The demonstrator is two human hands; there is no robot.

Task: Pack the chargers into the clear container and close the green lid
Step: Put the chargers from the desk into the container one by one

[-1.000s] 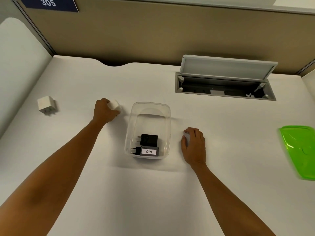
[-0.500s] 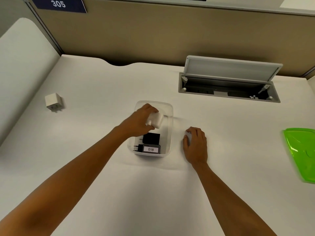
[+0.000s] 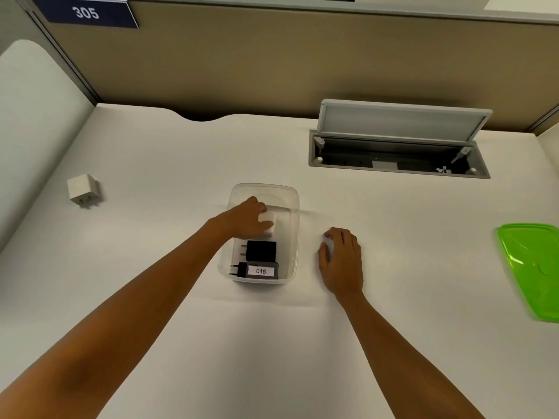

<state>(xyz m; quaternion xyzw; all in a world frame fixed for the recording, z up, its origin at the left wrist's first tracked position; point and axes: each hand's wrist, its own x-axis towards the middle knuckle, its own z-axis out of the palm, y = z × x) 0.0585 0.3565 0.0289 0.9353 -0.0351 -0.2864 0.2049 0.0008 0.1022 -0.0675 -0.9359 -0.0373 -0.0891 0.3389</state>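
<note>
The clear container [image 3: 292,207] stands at the middle of the white desk. A black charger [image 3: 260,250] and a dark charger labelled 018 [image 3: 257,270] lie in its near end. My left hand [image 3: 243,220] reaches into the container's middle and grips a white charger [image 3: 268,219], just beyond the black one. My right hand [image 3: 341,260] lies palm down on the desk to the right of the container, fingers curled over a small white object [image 3: 328,246] that is mostly hidden. Another white charger [image 3: 82,189] lies far left. The green lid [image 3: 532,267] sits at the right edge.
An open grey cable hatch [image 3: 399,140] with its flap raised is set into the desk at the back right. A beige partition [image 3: 242,62] closes off the back, and a white side panel [image 3: 33,122] stands at the left.
My left hand picked up the white charger left of the container, carried it right over the rim and lowered it inside. My right hand has stayed in place.
</note>
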